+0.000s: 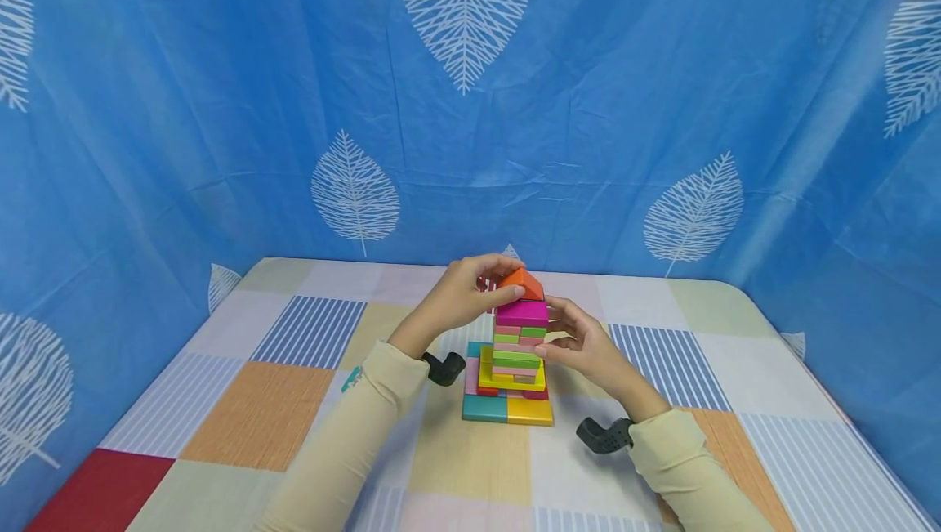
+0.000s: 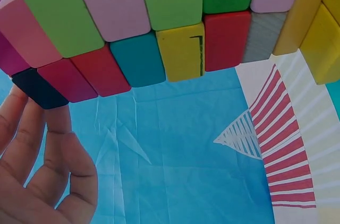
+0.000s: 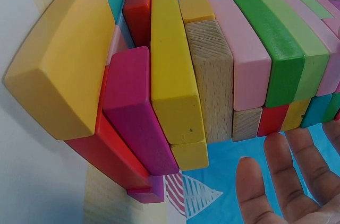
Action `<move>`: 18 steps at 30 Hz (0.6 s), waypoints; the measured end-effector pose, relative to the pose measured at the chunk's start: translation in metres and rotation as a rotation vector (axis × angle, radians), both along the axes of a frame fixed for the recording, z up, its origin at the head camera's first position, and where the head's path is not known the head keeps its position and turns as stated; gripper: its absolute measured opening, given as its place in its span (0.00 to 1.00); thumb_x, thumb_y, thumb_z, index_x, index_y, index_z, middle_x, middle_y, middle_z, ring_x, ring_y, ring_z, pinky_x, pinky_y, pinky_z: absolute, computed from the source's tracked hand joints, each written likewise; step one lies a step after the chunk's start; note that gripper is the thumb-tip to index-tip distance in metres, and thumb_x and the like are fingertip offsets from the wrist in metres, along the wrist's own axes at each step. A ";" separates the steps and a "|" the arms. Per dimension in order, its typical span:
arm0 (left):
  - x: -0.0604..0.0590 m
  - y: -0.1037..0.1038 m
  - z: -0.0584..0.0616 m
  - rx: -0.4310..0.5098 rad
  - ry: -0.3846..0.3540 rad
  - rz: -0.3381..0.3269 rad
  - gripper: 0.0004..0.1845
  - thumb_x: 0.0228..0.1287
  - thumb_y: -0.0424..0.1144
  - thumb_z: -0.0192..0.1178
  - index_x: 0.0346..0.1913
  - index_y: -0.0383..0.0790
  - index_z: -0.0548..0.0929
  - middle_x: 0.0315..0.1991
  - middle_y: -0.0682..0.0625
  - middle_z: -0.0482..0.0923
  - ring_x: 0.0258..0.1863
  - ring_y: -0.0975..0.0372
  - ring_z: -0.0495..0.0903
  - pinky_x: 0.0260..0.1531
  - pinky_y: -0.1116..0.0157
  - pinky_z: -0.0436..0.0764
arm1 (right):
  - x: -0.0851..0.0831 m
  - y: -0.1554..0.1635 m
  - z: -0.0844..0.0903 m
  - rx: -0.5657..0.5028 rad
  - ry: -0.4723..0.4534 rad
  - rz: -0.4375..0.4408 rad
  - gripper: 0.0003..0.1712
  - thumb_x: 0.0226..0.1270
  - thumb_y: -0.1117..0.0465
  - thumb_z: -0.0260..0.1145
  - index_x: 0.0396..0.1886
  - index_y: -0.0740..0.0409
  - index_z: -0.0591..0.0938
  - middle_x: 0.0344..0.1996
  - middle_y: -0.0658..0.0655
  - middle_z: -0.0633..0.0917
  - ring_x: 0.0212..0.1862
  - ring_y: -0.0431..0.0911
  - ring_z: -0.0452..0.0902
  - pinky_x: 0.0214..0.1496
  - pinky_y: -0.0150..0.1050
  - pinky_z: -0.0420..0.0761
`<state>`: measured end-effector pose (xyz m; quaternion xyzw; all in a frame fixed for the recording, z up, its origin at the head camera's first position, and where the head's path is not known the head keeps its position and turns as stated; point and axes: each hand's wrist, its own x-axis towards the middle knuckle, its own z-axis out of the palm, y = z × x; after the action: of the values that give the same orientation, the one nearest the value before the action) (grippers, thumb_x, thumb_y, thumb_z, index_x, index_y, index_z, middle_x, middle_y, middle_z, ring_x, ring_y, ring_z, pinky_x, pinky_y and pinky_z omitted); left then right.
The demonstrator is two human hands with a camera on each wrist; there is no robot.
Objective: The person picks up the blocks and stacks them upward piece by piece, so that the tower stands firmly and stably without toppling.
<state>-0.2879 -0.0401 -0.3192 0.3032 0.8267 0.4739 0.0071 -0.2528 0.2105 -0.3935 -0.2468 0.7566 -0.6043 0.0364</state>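
Note:
A tower of coloured wooden blocks (image 1: 517, 359) stands on a wider base of flat blocks (image 1: 485, 409). At its top, my left hand (image 1: 470, 291) holds an orange triangular block (image 1: 524, 282) between thumb and fingers, right over a magenta block (image 1: 524, 314). In the left wrist view, fingertips of one hand (image 2: 50, 155) are right at a dark block (image 2: 40, 90) near the tower's upper end. Beside the tower's right side is my right hand (image 1: 588, 348), its thumb at the front edge. The right wrist view shows its fingers (image 3: 279, 168) loosely extended near the small side blocks.
The table (image 1: 470, 458) is covered by a patchwork cloth with checks and stripes. A blue curtain (image 1: 470, 156) with white leaf prints hangs behind and at both sides. Black wrist-worn devices (image 1: 606, 435) stick out near both sleeves.

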 end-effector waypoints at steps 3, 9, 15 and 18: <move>0.000 0.000 0.000 0.006 -0.004 -0.002 0.23 0.76 0.40 0.70 0.69 0.36 0.83 0.55 0.44 0.88 0.48 0.55 0.81 0.40 0.67 0.85 | 0.000 0.000 0.000 0.001 -0.003 -0.002 0.39 0.73 0.68 0.73 0.79 0.71 0.67 0.63 0.71 0.80 0.57 0.47 0.82 0.57 0.34 0.85; 0.000 0.000 0.000 0.000 0.005 -0.002 0.24 0.76 0.40 0.70 0.69 0.35 0.83 0.56 0.44 0.88 0.47 0.56 0.80 0.41 0.67 0.82 | 0.000 0.000 0.000 0.001 -0.003 -0.005 0.39 0.73 0.68 0.73 0.78 0.71 0.67 0.63 0.72 0.79 0.57 0.49 0.81 0.57 0.34 0.86; -0.001 -0.003 0.001 -0.014 0.017 -0.003 0.26 0.75 0.42 0.71 0.71 0.36 0.82 0.59 0.44 0.87 0.50 0.55 0.82 0.45 0.65 0.84 | -0.001 0.000 0.000 -0.002 -0.005 -0.004 0.39 0.73 0.68 0.73 0.78 0.71 0.67 0.63 0.72 0.79 0.57 0.50 0.81 0.56 0.35 0.86; -0.001 -0.009 0.003 -0.007 0.024 -0.007 0.28 0.75 0.42 0.71 0.73 0.37 0.81 0.62 0.44 0.86 0.56 0.54 0.83 0.51 0.62 0.85 | -0.001 -0.001 0.000 -0.004 -0.004 -0.006 0.40 0.72 0.68 0.73 0.78 0.72 0.67 0.63 0.72 0.79 0.57 0.51 0.81 0.56 0.35 0.86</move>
<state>-0.2887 -0.0490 -0.3160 0.3116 0.8274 0.4673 -0.0001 -0.2535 0.2098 -0.3934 -0.2435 0.7561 -0.6065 0.0355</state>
